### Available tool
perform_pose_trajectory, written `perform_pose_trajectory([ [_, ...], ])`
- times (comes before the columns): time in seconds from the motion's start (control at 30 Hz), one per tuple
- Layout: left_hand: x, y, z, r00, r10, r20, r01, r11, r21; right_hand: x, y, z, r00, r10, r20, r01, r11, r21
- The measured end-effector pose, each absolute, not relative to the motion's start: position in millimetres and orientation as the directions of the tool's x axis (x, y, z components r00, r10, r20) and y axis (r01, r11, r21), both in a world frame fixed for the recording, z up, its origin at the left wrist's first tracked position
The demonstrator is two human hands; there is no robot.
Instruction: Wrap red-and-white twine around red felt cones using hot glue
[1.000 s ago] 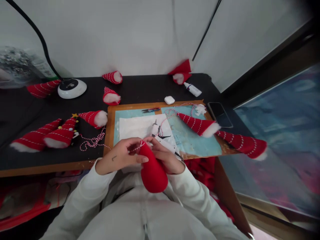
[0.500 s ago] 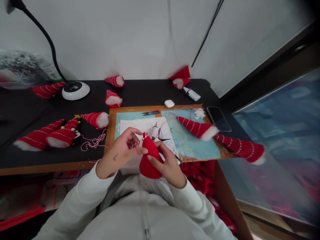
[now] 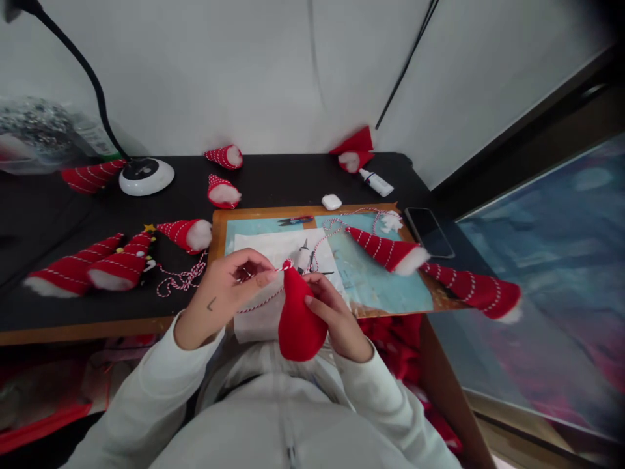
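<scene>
Left fingers (image 3: 256, 284) pinch striped cord (image 3: 282, 268); right fingers (image 3: 323, 309) grip a red cone (image 3: 301, 329). Upper left, a clear container (image 3: 29, 165) holds silvery tinsel (image 3: 39, 125).

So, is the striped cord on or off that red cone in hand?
On, at the tip: the striped cord wraps it; below, the red cone shows bare.

Left hand (image 3: 227, 283) has come off the red cone (image 3: 299, 326) — string (image 3: 280, 269) now stretched between.
</scene>
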State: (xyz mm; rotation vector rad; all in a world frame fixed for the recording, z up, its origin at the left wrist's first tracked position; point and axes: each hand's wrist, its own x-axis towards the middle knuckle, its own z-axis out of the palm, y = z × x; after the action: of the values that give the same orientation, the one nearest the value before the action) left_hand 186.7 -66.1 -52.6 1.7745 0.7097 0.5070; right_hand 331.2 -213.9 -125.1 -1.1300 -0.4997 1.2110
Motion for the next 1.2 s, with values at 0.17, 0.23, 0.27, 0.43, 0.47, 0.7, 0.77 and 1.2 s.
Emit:
perform_pose_trajectory([
  [0.17, 187.9, -69.0, -58.2, 0.728, 0.684, -0.034, 0.203, -0.167, 0.965, 331.3, -212.1, -122.6, 0.249, 0.926, -0.282, -0.607, -0.078, -0.791],
  [0.23, 189.0, -70.0, -60.5, 0.736, 0.676, -0.040, 0.197, -0.156, 0.968, 331.6, -212.1, -121.8, 0.218, 0.932, -0.290, -0.640, -0.087, -0.763],
  [0.27, 189.7, -70.4, -61.7, 0.739, 0.672, -0.041, 0.189, -0.149, 0.971, 332.0, -212.2, -121.7, 0.205, 0.933, -0.295, -0.654, -0.094, -0.751],
  [0.43, 192.5, -70.6, -66.1, 0.750, 0.658, -0.058, 0.154, -0.088, 0.984, 334.4, -212.5, -125.3, 0.120, 0.933, -0.340, -0.698, -0.164, -0.697],
  [0.47, 192.4, -70.6, -66.4, 0.756, 0.652, -0.066, 0.151, -0.075, 0.986, 334.9, -212.3, -126.3, 0.108, 0.932, -0.345, -0.701, -0.175, -0.692],
  [0.7, 191.7, -71.4, -70.9, 0.785, 0.593, -0.181, 0.119, 0.142, 0.983, 337.8, -210.6, -129.0, 0.013, 0.952, -0.306, -0.697, -0.211, -0.685],
  [0.77, 192.9, -71.7, -73.7, 0.819, 0.530, -0.218, 0.109, 0.229, 0.967, 337.8, -210.6, -128.6, -0.027, 0.956, -0.291, -0.699, -0.226, -0.679],
  [1.2, 198.1, -74.8, -81.2, 0.796, 0.553, -0.246, 0.115, 0.261, 0.959, 337.6, -227.2, -123.8, 0.281, 0.954, -0.108, -0.168, -0.062, -0.984],
])
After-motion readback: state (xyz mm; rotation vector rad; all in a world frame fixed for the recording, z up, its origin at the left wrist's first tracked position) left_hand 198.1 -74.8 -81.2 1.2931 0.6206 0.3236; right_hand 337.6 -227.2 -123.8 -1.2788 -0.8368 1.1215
